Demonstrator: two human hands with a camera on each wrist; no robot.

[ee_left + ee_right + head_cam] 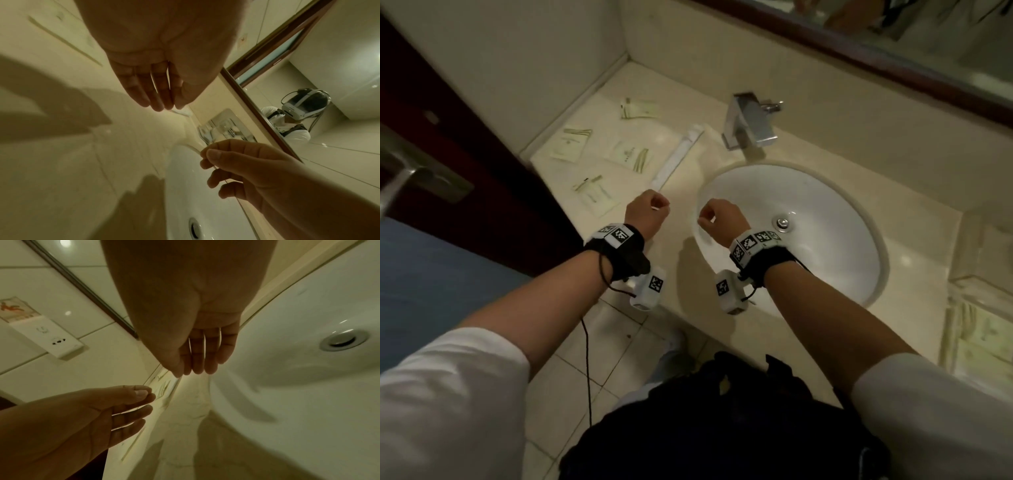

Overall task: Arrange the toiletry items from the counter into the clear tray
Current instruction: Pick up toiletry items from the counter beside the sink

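Both hands, left hand (pixel 646 214) and right hand (pixel 717 217), hang relaxed, holding nothing; packets (pixel 594 193) beyond them await the clear tray (pixel 962 274).

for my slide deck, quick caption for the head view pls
Both hands, left hand and right hand, hover empty above sachets beside the sink.

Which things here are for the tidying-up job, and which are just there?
For the job:
- flat cream paper sachets on the counter
- long white wrapped packet
- clear plastic tray

Just there:
- white oval sink
- silver metal tap
- wood-framed mirror
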